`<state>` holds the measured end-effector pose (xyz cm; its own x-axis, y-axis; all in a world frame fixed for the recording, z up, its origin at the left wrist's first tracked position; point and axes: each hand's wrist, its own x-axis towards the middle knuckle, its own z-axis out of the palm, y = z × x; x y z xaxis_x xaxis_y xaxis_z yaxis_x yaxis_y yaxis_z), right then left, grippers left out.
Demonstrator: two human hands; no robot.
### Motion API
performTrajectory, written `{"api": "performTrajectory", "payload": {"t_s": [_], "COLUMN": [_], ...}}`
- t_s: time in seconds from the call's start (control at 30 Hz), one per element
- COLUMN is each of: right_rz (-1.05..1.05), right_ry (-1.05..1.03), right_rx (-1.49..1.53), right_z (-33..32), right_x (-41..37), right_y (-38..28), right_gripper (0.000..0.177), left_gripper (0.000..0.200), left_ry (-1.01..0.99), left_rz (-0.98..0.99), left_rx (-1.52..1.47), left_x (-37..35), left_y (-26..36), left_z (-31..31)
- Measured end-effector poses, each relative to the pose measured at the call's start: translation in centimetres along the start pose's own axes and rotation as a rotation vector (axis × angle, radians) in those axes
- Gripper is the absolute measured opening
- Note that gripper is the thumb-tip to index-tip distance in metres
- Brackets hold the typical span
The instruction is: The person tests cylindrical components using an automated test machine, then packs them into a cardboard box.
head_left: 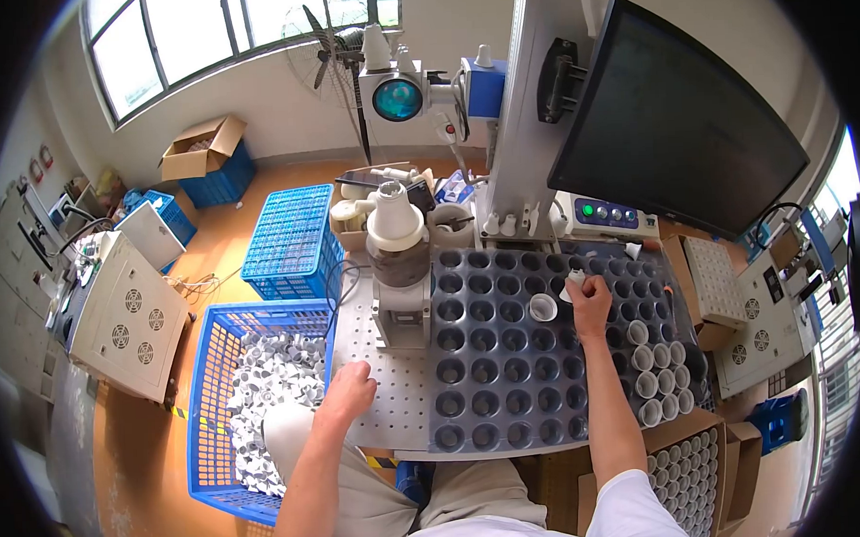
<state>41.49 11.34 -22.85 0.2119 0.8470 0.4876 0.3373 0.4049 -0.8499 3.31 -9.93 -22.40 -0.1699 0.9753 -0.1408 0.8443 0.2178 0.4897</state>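
My right hand (pixel 592 305) pinches a small white plastic cone-shaped piece (pixel 572 281) over the grey tray (pixel 468 421) of round pockets. Just left of that hand, a white cup-like part (pixel 543 307) sits in the tray with its round opening facing up. Several similar white cups (pixel 654 384) are grouped at the tray's right side. My left hand (pixel 351 390) is closed by the left edge of the perforated metal plate (pixel 392 402), with nothing showing in its fingers. Beyond it, a white stepped cone (pixel 395 218) stands upright on a fixture (pixel 401 307).
A blue basket (pixel 201 437) of loose white parts stands left of my leg. Below the tray's right end is a carton (pixel 731 485) beside rows of white cups. A machine with a lens (pixel 398 100) hangs over the bench, and a monitor (pixel 676 118) leans in at right.
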Motion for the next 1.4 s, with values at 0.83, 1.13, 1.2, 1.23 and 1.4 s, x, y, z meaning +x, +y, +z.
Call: {"api": "performTrajectory", "payload": {"t_s": [0.83, 1.13, 1.2, 1.23, 1.4], "right_rz": [0.121, -0.208, -0.249, -0.249, -0.175], "right_ry": [-0.045, -0.438, -0.494, -0.517, -0.508], "right_rx": [0.1, 0.622, 0.515, 0.479, 0.475], "right_z": [0.8, 13.3, 15.7, 16.6, 17.9], "right_x": [2.4, 2.3, 0.9, 0.2, -1.6], "right_y": [-3.9, -22.9, -23.1, -23.2, -22.6], "right_gripper": [0.038, 0.038, 0.026, 0.022, 0.024], "left_gripper": [0.014, 0.026, 0.028, 0.029, 0.011], "left_ry": [0.803, 0.656, 0.782, 0.846, 1.08], "left_rz": [0.322, 0.512, 0.473, 0.431, -0.057], "left_rx": [-0.539, -0.741, -0.702, -0.615, 0.182], "left_x": [8.7, 10.0, 6.0, 5.4, 3.1], "left_y": [5.6, 14.2, 12.1, 8.7, -11.8], "left_z": [-12.4, -18.1, -20.2, -20.3, -11.8]}}
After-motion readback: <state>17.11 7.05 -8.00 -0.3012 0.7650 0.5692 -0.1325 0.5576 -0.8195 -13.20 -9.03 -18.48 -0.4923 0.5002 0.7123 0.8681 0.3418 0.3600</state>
